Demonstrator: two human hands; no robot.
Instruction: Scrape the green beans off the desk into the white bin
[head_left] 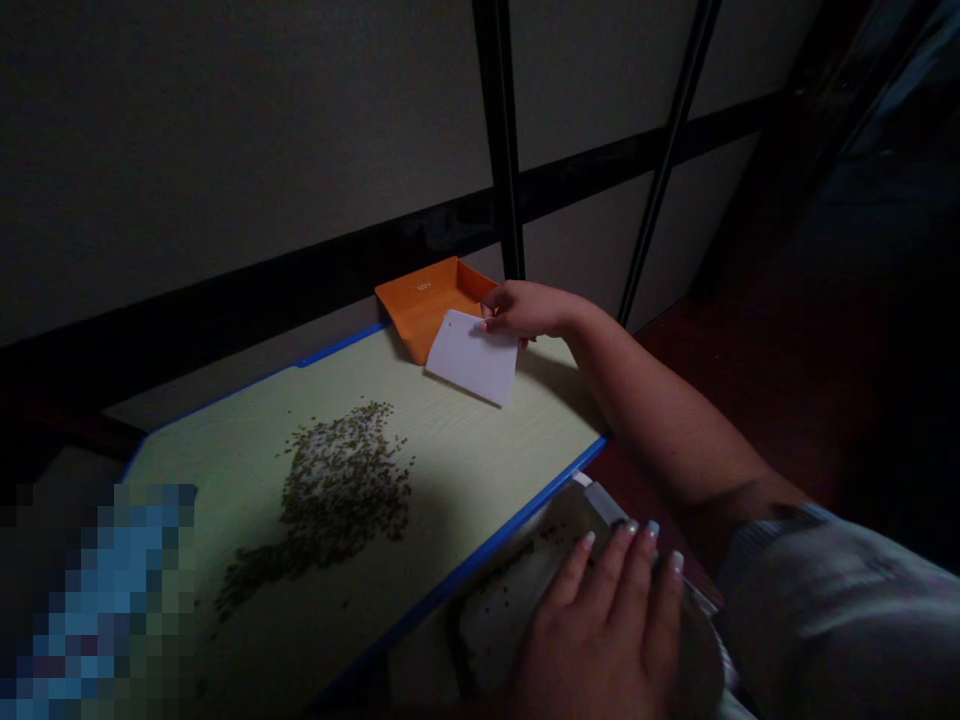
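My right hand (529, 308) reaches across to the far side of the table and pinches a white sheet or card (474, 358) by its upper right corner. The card is tilted and overlaps the front of an orange open box or folded container (421, 303). At the bottom, my left hand (604, 620) lies palm down with its fingers stretched out, over a pale surface with a grey-white edge piece (604, 503). What is under its palm is hidden. Small dark green-brown bits (349, 490) are spread in a loose pile on the table.
The pale yellow table (465, 490) has a blue rim and stands against a panelled wall (300, 130) with dark strips. Dark bits also lie on the pale surface (495, 620) below the front edge. A blue pixelated patch (112, 590) covers the lower left. Dark reddish floor (720, 370) shows on the right.
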